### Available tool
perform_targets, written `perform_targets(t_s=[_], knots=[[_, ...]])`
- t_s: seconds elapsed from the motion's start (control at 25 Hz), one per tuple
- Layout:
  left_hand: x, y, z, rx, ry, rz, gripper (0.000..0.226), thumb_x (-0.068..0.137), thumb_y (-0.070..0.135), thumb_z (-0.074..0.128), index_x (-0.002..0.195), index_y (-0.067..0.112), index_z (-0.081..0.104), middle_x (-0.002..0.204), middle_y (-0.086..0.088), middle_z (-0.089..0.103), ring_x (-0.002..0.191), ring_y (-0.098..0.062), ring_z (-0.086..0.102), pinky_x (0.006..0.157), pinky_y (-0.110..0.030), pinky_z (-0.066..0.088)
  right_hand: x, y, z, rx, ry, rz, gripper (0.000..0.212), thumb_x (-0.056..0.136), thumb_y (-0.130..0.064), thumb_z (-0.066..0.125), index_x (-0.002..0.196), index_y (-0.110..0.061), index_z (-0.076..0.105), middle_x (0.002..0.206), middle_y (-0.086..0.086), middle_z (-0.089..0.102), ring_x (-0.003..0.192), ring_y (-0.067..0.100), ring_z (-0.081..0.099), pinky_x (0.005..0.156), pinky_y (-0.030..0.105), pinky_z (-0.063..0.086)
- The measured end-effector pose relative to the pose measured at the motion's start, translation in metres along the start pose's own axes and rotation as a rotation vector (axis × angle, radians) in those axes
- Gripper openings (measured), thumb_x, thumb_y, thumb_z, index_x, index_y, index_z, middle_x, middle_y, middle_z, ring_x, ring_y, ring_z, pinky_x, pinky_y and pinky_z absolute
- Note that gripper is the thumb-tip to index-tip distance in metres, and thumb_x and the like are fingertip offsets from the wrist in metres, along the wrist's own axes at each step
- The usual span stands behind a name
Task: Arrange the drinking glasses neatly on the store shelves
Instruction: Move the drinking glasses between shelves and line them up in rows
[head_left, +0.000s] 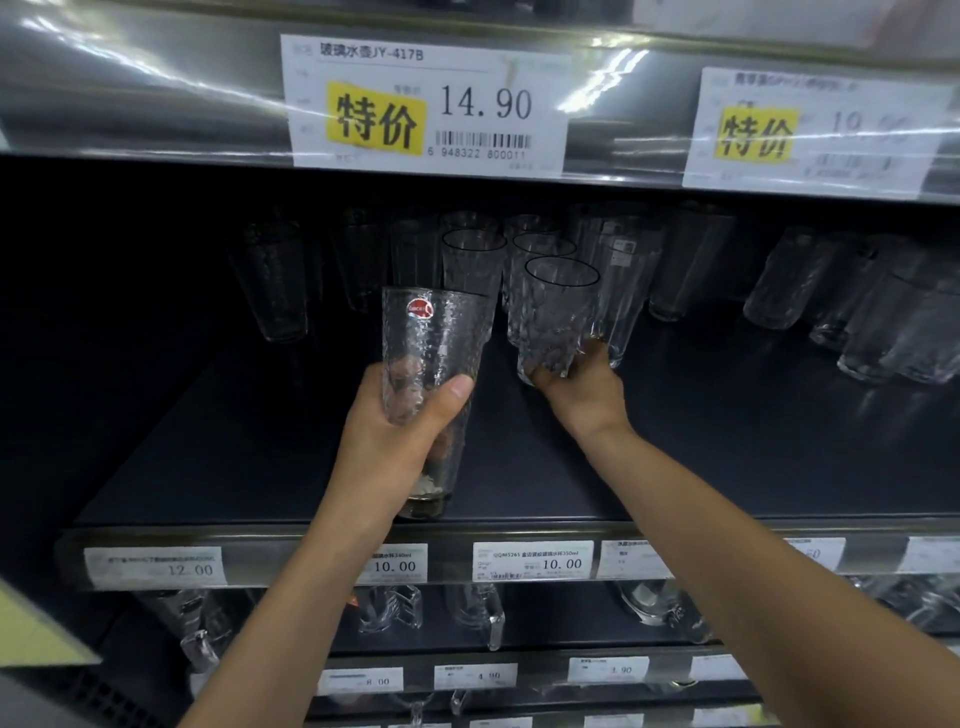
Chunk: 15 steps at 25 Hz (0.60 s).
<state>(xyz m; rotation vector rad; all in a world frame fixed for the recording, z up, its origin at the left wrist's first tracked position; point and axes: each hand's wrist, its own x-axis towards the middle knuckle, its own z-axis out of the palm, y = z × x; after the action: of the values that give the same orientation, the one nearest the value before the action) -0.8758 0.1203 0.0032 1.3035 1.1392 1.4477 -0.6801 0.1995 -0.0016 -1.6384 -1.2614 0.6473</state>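
On the dark shelf (260, 467), a glass in each hand
At the front edge the left hand (395, 421) wraps a tall glass (436, 343). The right hand (584, 387) grips a dimpled glass (553, 312) low at its base, so it could tip into the row (475, 254) at 12 o'clock.

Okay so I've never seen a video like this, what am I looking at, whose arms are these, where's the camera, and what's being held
There is no machine here. A person wears one camera on their head, so you see their own two arms reaching into a store shelf. The left hand grips a tall stickered glass near the shelf's front edge. The right hand grips a second glass by its lower part, farther in. More glasses stand at the back, and price tags hang on the shelf edges.
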Motion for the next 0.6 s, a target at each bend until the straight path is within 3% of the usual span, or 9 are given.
perform_targets(t_s=[0.08, 0.16, 0.32, 0.4, 0.48, 0.52, 0.6], knots=[[0.000, 0.002, 0.001, -0.004, -0.007, -0.007, 0.056, 0.068, 0.064, 0.075, 0.113, 0.035, 0.059, 0.105, 0.002, 0.072, 0.094, -0.027, 0.072, 0.083, -0.049, 0.060, -0.004, 0.004, -0.014, -0.039, -0.053, 0.018, 0.059, 0.089, -0.027, 0.070, 0.138, -0.015, 0.040, 0.112, -0.003, 0.064, 0.105, 0.013, 0.056, 0.081, 0.015, 0.037], [0.001, 0.003, 0.002, 0.011, -0.028, -0.010, 0.052, 0.069, 0.061, 0.072, 0.110, 0.033, 0.057, 0.103, -0.009, 0.071, 0.093, -0.036, 0.071, 0.080, -0.053, 0.061, -0.007, 0.013, -0.032, -0.112, -0.089, 0.018, 0.056, 0.088, -0.023, 0.070, 0.137, -0.015, 0.043, 0.100, -0.007, 0.064, 0.107, 0.016, 0.059, 0.085, 0.020, 0.040], [-0.007, 0.006, 0.019, 0.095, -0.094, 0.014, 0.061, 0.063, 0.077, 0.072, 0.104, 0.036, 0.052, 0.103, -0.011, 0.071, 0.093, -0.034, 0.071, 0.084, -0.058, 0.057, -0.013, 0.035, -0.095, -0.295, -0.206, -0.041, 0.038, 0.087, -0.022, 0.072, 0.123, -0.017, 0.060, 0.112, 0.000, 0.070, 0.108, 0.014, 0.063, 0.085, 0.013, 0.037], [-0.012, 0.008, 0.039, 0.094, -0.142, -0.006, 0.059, 0.064, 0.076, 0.072, 0.106, 0.041, 0.049, 0.112, -0.005, 0.069, 0.101, -0.024, 0.070, 0.076, -0.040, 0.061, -0.011, 0.048, -0.132, -0.407, -0.262, -0.088, 0.033, 0.090, -0.030, 0.069, 0.121, -0.019, 0.063, 0.114, -0.002, 0.068, 0.113, 0.016, 0.061, 0.091, 0.015, 0.036], [-0.020, 0.012, 0.067, 0.066, -0.177, -0.026, 0.051, 0.067, 0.056, 0.072, 0.109, 0.041, 0.046, 0.113, 0.001, 0.067, 0.098, -0.009, 0.069, 0.055, -0.019, 0.054, -0.002, 0.066, -0.170, -0.558, -0.295, -0.101, 0.034, 0.092, -0.043, 0.063, 0.124, -0.028, 0.063, 0.121, -0.006, 0.062, 0.126, 0.021, 0.050, 0.108, 0.030, 0.033], [-0.023, 0.014, 0.082, 0.043, -0.189, -0.029, 0.053, 0.068, 0.046, 0.074, 0.112, 0.039, 0.046, 0.111, 0.004, 0.067, 0.092, -0.002, 0.069, 0.053, -0.016, 0.051, 0.005, 0.075, -0.189, -0.619, -0.309, -0.095, 0.038, 0.092, -0.050, 0.060, 0.126, -0.034, 0.061, 0.129, -0.007, 0.058, 0.132, 0.023, 0.044, 0.113, 0.041, 0.029], [-0.029, 0.014, 0.119, -0.002, -0.208, -0.035, 0.059, 0.072, 0.026, 0.079, 0.120, 0.031, 0.045, 0.110, 0.006, 0.066, 0.088, 0.005, 0.069, 0.065, -0.013, 0.053, 0.022, 0.096, -0.231, -0.674, -0.326, -0.077, 0.050, 0.086, -0.066, 0.056, 0.131, -0.042, 0.056, 0.145, -0.008, 0.050, 0.139, 0.024, 0.037, 0.115, 0.053, 0.025]])
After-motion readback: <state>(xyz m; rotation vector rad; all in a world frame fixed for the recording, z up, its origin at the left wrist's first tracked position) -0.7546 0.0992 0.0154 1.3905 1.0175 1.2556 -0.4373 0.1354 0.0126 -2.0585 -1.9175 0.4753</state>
